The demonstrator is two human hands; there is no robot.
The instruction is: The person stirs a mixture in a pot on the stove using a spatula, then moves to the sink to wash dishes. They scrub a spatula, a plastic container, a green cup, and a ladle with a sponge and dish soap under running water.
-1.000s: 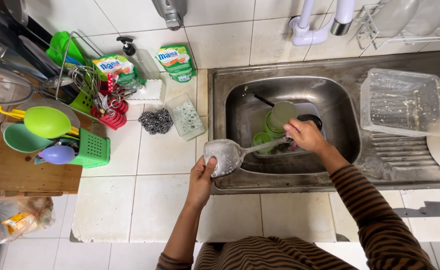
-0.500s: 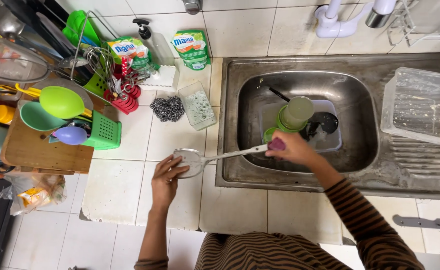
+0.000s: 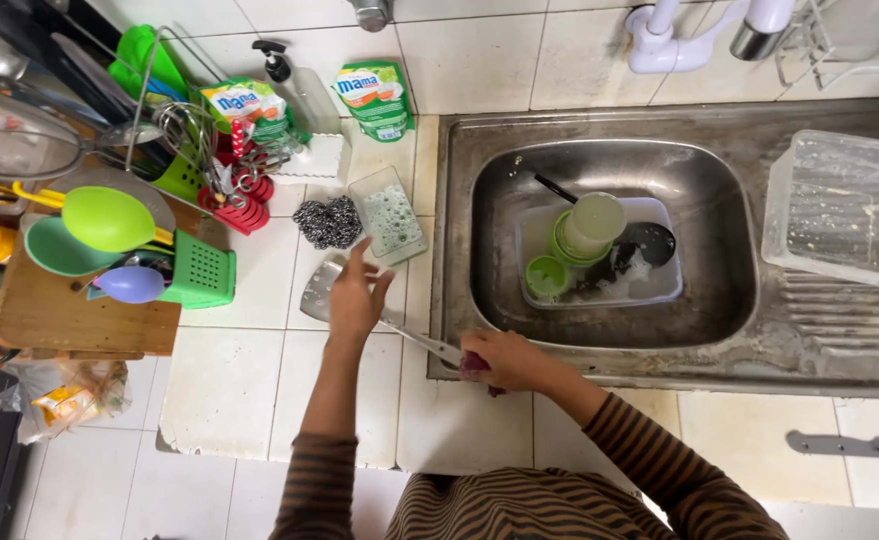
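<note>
Bare white counter tiles are lying open near the left hand. Farther away, a steel scourer and clear soap tray are blocking; left, a green basket is standing close.

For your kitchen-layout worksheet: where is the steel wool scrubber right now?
In the head view, the steel wool scrubber lies on the tiled counter left of the sink, beside the clear soapy tray, just above the left hand.
</note>
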